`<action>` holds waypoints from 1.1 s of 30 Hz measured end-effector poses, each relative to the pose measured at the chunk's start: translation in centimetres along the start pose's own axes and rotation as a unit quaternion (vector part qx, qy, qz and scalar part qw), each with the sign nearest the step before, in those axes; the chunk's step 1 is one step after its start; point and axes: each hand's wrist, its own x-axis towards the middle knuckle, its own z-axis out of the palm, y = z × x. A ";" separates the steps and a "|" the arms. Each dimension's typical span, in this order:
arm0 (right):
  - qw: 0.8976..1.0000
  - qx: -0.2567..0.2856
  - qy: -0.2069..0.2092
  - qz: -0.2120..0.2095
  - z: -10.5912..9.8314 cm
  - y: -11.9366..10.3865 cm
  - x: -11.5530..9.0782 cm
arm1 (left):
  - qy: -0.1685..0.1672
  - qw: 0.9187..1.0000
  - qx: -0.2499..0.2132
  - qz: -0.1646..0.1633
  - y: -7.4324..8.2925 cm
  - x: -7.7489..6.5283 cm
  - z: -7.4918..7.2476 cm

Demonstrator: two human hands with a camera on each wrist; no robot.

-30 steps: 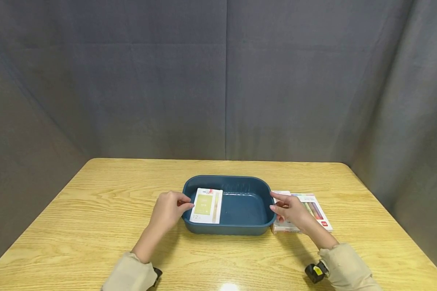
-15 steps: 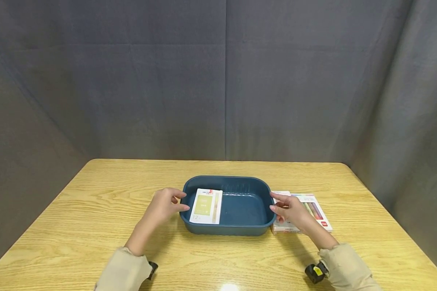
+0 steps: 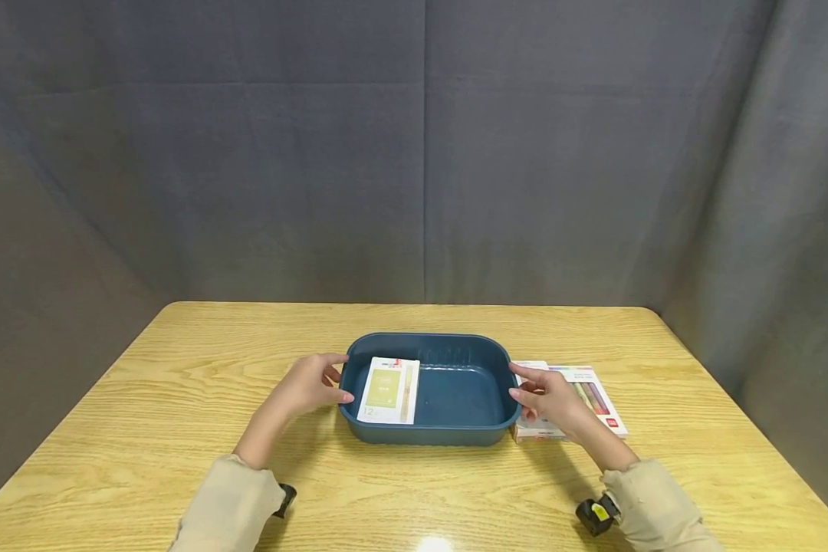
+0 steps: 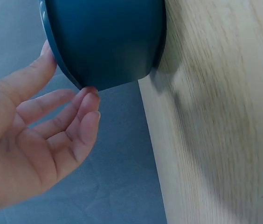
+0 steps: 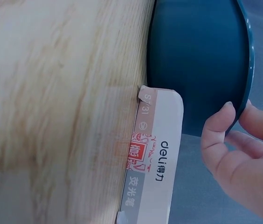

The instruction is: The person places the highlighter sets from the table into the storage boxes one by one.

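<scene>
A pale wood-grained worktop (image 3: 145, 460), its far corners rounded, spreads before a grey cloth curtain (image 3: 414, 169). The fabric hangs behind it and along both sides, softly creased, with a straight vertical seam at twelve o'clock; a bright glare spot gleams at six. Mid-worktop stands a dark blue tray (image 3: 428, 436), smooth-walled, oblong and round-cornered, shiny inside. A flat white carton (image 3: 388, 391) with a yellow-green panel lies in its nine o'clock end. Outside, at three o'clock, are white cardboard boxes (image 3: 599, 395), one showing coloured sticks. The left hand (image 3: 313, 383) pinches the tray's rim at nine o'clock; the right hand (image 3: 555, 399) pinches it at three. Both sleeves (image 3: 231, 498) are beige cloth.
</scene>
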 end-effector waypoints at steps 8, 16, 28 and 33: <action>1.000 0.002 0.003 0.004 0.0 -0.1 0.0 | -0.049 0.999 -0.012 0.002 -0.2 0.4 -0.4; 1.000 0.002 0.000 0.003 0.0 0.0 0.1 | -0.092 0.995 -0.045 -0.013 -0.3 0.6 -0.7; 1.000 0.013 -0.003 0.009 0.0 0.1 0.0 | -0.128 0.983 -0.123 -0.036 -0.9 0.9 -0.6; 1.000 0.020 -0.007 0.010 -0.1 0.0 0.1 | -0.135 0.979 -0.146 -0.038 -1.1 0.9 -0.7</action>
